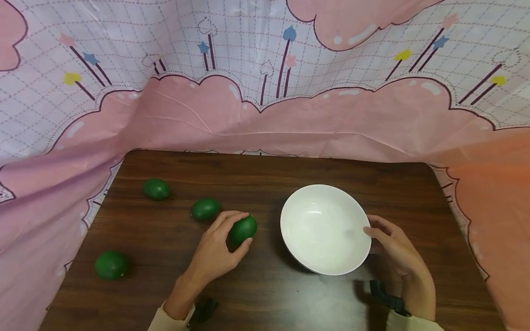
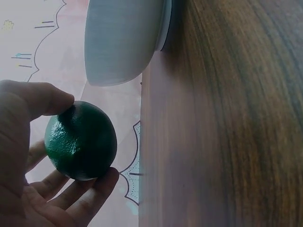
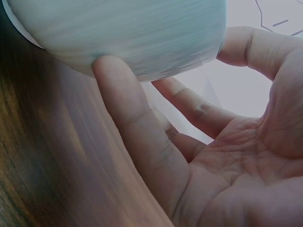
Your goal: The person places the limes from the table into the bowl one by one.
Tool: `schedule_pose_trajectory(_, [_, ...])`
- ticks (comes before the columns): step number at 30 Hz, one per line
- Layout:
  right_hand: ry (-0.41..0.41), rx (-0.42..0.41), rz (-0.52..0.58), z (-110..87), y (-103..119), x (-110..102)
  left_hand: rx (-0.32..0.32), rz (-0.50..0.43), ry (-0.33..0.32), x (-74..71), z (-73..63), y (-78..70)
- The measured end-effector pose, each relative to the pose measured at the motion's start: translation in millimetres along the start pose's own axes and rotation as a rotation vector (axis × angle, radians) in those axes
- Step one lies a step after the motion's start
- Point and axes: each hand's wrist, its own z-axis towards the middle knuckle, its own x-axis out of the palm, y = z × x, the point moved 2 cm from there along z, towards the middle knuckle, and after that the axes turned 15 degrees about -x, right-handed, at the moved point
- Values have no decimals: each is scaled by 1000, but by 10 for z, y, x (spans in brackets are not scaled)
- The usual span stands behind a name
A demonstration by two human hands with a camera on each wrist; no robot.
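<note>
Between thumb and fingertips, my left hand (image 1: 215,246) grips a dark green lime (image 1: 243,229). In the left wrist view this lime (image 2: 81,141) is held clear of the wooden surface, its skin glossy and slightly bumpy. To its right is a white bowl (image 1: 325,230), with nothing seen inside. My right hand (image 1: 395,246) holds the bowl at its right side, thumb at the rim and fingers against the outer wall. The right wrist view shows those fingertips touching the bowl's underside (image 3: 142,38). Just behind my left hand lies a second lime (image 1: 205,209).
Two more limes lie on the left of the dark wooden table (image 1: 265,179): one lime (image 1: 156,189) toward the back, another lime (image 1: 111,265) nearer the front. A pink and white patterned cloth (image 1: 265,124) hangs behind the table and along its sides.
</note>
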Motion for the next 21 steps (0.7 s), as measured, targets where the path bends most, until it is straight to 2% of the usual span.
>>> schedule_pose_trajectory(12, [28, -24, 17, -22, 14, -4, 16, 9, 4, 27, 5, -15])
schedule_pose_trajectory(21, [50, -85, 108, -39, 31, -1, 12, -2, 15, 57, 6, -57])
